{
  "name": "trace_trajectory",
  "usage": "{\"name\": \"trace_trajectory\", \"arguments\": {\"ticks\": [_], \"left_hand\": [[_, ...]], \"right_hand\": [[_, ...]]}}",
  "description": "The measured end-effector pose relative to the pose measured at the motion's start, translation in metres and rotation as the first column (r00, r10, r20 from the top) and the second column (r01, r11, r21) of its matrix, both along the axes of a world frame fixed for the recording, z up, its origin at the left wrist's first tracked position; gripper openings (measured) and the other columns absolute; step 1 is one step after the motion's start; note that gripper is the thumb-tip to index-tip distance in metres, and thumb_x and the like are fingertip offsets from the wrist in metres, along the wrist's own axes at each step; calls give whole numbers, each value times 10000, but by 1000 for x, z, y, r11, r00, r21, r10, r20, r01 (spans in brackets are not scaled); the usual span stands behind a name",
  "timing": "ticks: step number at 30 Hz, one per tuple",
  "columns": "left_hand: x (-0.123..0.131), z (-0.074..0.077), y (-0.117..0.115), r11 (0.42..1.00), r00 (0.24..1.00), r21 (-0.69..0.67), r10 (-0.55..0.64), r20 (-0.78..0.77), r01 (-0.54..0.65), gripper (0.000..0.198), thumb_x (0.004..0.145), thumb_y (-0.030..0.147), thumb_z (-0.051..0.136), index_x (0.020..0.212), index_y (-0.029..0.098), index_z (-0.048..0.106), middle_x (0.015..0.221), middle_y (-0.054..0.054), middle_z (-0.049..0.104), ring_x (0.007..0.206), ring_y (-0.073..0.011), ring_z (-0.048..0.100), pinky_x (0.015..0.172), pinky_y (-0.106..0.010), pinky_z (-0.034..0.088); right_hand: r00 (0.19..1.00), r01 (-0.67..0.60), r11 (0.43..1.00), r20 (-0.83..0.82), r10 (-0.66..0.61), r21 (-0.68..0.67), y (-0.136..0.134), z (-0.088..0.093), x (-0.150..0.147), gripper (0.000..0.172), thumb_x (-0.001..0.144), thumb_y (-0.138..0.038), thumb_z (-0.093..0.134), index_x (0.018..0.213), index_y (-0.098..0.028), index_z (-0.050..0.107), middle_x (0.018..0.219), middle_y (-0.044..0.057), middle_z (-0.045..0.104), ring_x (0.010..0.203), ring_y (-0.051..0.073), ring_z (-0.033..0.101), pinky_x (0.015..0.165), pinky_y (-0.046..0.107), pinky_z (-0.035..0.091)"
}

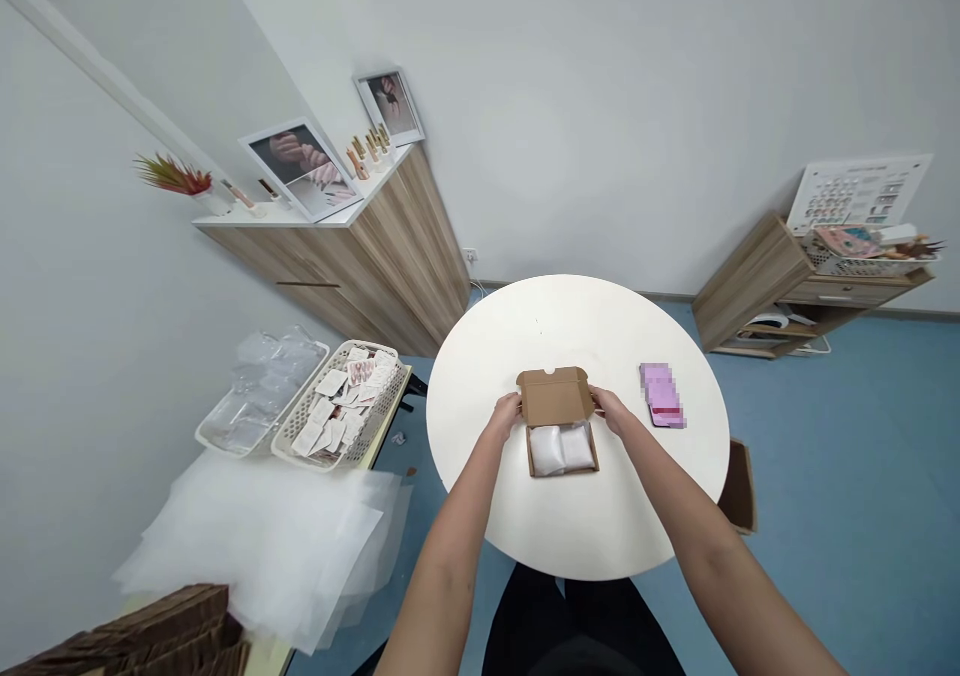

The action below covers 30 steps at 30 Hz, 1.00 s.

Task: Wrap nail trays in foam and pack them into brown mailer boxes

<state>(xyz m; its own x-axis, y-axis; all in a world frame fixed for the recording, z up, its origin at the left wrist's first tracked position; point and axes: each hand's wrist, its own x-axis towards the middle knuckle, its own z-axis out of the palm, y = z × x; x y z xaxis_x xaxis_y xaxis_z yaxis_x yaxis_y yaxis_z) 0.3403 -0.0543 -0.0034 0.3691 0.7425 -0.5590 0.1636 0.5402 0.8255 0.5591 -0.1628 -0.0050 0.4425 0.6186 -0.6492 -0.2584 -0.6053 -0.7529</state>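
A small brown cardboard box (556, 396) stands on the round white table (480, 356) with its lid raised. Inside lie two white wrapped packets (562, 448), side by side. At the lid's left side, my left hand (508, 412) grips the box, its fingertips partly hidden behind the cardboard. My right hand (609, 408) holds the opposite side of the lid near a side flap, its fingers also partly hidden. To the right of it lies a phone (661, 394) with a pixelated purple screen.
On the left, a side table carries a basket of small white packets (341, 406), a basket of clear plastic (262, 386), white sheets (262, 526) and stacked brown cardboard (142, 636). An open carton (739, 486) stands on the floor at the right. Wooden cabinets (405, 246) stand behind.
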Motion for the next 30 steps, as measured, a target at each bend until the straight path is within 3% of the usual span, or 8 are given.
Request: {"name": "trace_trajectory", "arguments": {"ticks": [3, 8, 12, 15, 20, 22, 27, 30], "left_hand": [[2, 3, -6, 1000, 1000, 9, -7, -3, 7, 484, 726, 169, 689, 1198, 142, 585, 1165, -141, 671, 1068, -253, 635, 925, -358, 498], [-8, 3, -33, 988, 997, 142, -61, 42, 55, 658, 771, 127, 640, 1397, 194, 450, 1325, -116, 596, 1240, -247, 543, 1028, -365, 440], [-23, -8, -64, 924, 994, 366, -111, -14, 108, 661, 834, 156, 569, 1456, 245, 364, 1363, -91, 563, 1297, -233, 495, 1051, -378, 438], [-34, -16, -83, 875, 987, 456, -133, -91, 160, 668, 843, 147, 524, 1468, 264, 322, 1379, -89, 535, 1305, -219, 486, 1028, -356, 462], [-49, -20, -105, 719, 957, 631, -224, -185, 291, 587, 757, 65, 512, 1308, 267, 500, 1365, -67, 522, 1328, -233, 448, 1094, -411, 397], [-56, -21, -114, 654, 937, 673, -261, -230, 347, 634, 731, 33, 516, 1316, 276, 488, 1416, -60, 479, 1372, -242, 391, 1136, -438, 342], [-70, -30, -137, 507, 860, 696, -329, -389, 509, 856, 763, 81, 590, 1499, 303, 214, 1604, -71, 174, 1472, -275, 161, 1184, -507, 232], [-74, -37, -147, 426, 827, 709, -319, -463, 562, 934, 804, 168, 630, 1537, 284, 63, 1621, -90, 53, 1482, -282, 75, 1187, -506, 230]], "right_hand": [[1000, -4, 999, 26, 3, 38, -2, 7, -3, 310, 719, -359, 591, 969, -196, 673, 1038, 62, 680, 872, 172, 603, 769, 281, 457], [987, -114, 980, 131, 93, 161, -26, 12, -7, 564, 681, -329, 633, 1232, -212, 599, 1109, 62, 637, 812, 156, 592, 734, 291, 478], [954, -220, 935, 261, 147, 279, -56, 11, -16, 524, 687, -290, 609, 1209, -243, 613, 1211, 61, 621, 731, 128, 567, 776, 332, 497], [936, -283, 897, 303, 181, 340, -76, 8, -22, 466, 697, -255, 584, 1160, -269, 639, 1190, 34, 644, 743, 134, 579, 804, 349, 505], [937, -312, 880, 268, 222, 359, -100, -1, -29, 468, 690, -255, 620, 1157, -248, 651, 1228, 42, 643, 1005, 209, 618, 881, 357, 515], [931, -325, 879, 284, 232, 350, -109, -6, -32, 499, 685, -242, 618, 1183, -248, 650, 1244, 48, 644, 1053, 226, 616, 910, 373, 508], [856, -332, 917, 479, 195, 221, -130, -20, -44, 554, 681, -241, 588, 1231, -273, 647, 1098, 37, 701, 1048, 243, 613, 946, 421, 480], [836, -340, 919, 512, 198, 199, -142, -31, -51, 550, 702, -257, 575, 1248, -255, 639, 1090, 46, 704, 1055, 246, 613, 956, 417, 476]]}}
